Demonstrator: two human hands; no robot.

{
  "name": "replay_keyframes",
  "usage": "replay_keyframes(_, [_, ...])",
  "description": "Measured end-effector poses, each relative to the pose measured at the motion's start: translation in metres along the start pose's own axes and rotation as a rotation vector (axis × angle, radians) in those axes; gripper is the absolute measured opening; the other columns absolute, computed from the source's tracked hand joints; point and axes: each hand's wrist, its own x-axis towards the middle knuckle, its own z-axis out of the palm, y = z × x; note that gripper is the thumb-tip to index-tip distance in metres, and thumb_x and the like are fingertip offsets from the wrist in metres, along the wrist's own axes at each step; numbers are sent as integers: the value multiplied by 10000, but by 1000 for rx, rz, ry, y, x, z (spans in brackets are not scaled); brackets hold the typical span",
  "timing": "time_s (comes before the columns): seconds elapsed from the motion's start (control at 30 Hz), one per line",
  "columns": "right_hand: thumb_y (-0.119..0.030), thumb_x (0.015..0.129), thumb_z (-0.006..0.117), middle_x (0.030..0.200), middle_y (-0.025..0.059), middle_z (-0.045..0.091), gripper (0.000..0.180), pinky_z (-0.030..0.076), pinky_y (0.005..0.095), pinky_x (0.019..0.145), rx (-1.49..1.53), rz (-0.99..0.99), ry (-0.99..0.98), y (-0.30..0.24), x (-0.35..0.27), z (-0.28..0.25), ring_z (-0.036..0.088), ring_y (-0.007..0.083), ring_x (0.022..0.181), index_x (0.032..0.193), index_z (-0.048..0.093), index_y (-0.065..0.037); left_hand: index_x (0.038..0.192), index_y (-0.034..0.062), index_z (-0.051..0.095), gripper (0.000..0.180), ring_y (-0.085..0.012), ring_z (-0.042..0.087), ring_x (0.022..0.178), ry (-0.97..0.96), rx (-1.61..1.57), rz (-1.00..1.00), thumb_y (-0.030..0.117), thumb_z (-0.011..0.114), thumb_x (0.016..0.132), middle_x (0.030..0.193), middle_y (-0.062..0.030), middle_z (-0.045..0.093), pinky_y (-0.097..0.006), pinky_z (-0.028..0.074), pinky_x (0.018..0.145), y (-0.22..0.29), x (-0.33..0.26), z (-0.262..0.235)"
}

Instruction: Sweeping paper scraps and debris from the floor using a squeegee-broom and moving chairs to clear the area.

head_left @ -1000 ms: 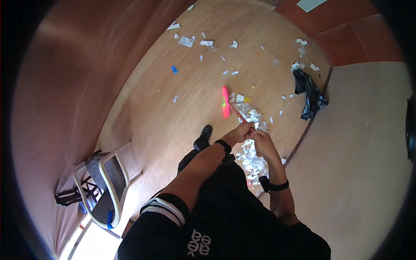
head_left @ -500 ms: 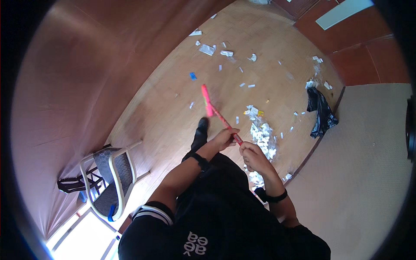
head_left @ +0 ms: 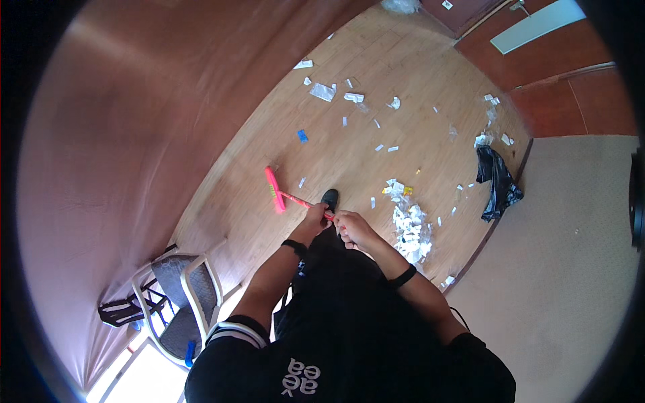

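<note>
Both of my hands grip the red handle of a pink broom [head_left: 273, 189]. My left hand [head_left: 320, 216] is closed round the shaft nearer the head. Close behind it, my right hand [head_left: 353, 228] is wrapped round the handle's upper end. The broom's head is at or just above the wooden floor, left of my shoe [head_left: 330, 198]; contact cannot be made out. A heap of crumpled white paper and plastic wrappers [head_left: 411, 232] lies on the floor to the right of my hands. A small blue wrapper [head_left: 302, 136] lies beyond the broom's head.
Scraps such as a clear plastic packet [head_left: 323, 92] are scattered over the far floor. At right, a black plastic bag [head_left: 496, 185] lies along the wall's base. A chair [head_left: 176, 282] with a grey seat stands at lower left by the brown wall covering [head_left: 134, 148]. A door [head_left: 557, 60] is far right.
The broom's head has swung left and nearer to me, away from the paper heap. Both hands have moved left with the handle, still gripping it. A shoe shows slightly further right.
</note>
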Motion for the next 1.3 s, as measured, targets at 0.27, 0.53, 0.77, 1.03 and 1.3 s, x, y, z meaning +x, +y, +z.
replay_keyframes(0.27, [-286, 856, 458, 470, -87, 219, 169, 165, 232, 353, 223, -26, 286, -22, -16, -53, 212, 50, 354, 734, 453, -170, 689, 97, 497, 130, -168, 505, 490, -120, 263, 28, 135, 482, 812, 592, -41, 500, -290, 412, 415, -20, 63, 64])
replay_keyframes(0.53, [-229, 865, 453, 487, -74, 257, 141, 153, 230, 331, 245, -49, 551, -49, -84, -69, 222, 44, 352, 745, 414, -166, 657, 121, 500, 175, -145, 494, 448, -418, 402, -194, 164, 478, 825, 545, -20, 499, -284, 403, 409, -44, 41, 170])
replay_keyframes(0.77, [-261, 922, 453, 494, -45, 348, 187, 244, 247, 308, -119, -119, 715, -55, -78, -76, 316, 68, 346, 824, 475, -104, 618, 102, 506, 209, -147, 521, 483, -549, 221, -370, 156, 522, 820, 541, -23, 511, -267, 418, 436, -56, 47, 204])
replay_keyframes(1.03, [-259, 931, 428, 505, -18, 381, 243, 296, 266, 327, -386, -196, 573, -76, -75, -37, 346, 94, 352, 765, 458, -83, 731, 71, 539, 136, -124, 484, 538, -600, 273, -337, 177, 578, 806, 619, -17, 510, -269, 404, 479, -34, 51, 187])
replay_keyframes(1.3, [-166, 903, 423, 511, -51, 318, 148, 267, 233, 317, -74, -137, 227, -116, -90, -24, 289, 55, 366, 764, 449, -125, 748, 105, 526, 148, -132, 554, 535, -492, 271, -229, 192, 546, 865, 637, -14, 557, -266, 494, 546, 52, -14, 159])
